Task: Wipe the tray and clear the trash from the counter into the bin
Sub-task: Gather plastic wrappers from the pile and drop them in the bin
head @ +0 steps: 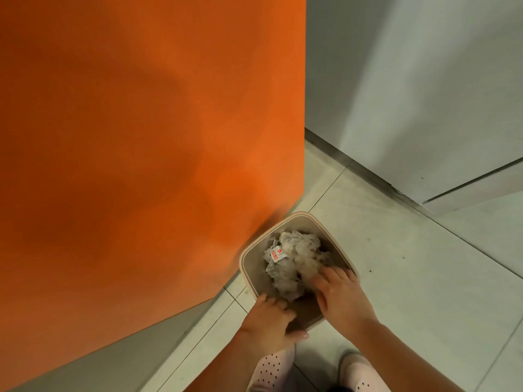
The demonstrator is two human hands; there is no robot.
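Note:
A beige square bin (256,250) stands on the floor beside an orange panel. Crumpled clear plastic and paper trash (291,258), with a small red-and-white label, fills it. My left hand (268,321) grips the bin's near rim, thumb outside and fingers curled inside. My right hand (339,298) reaches into the bin with its fingers pressed on the trash; its fingertips are partly buried in it. The tray and the counter are out of view.
A tall orange panel (141,137) fills the left side. Grey walls (410,80) and a baseboard run at the right. The floor is pale tile (410,278). My feet in dotted pink slippers (271,369) show at the bottom.

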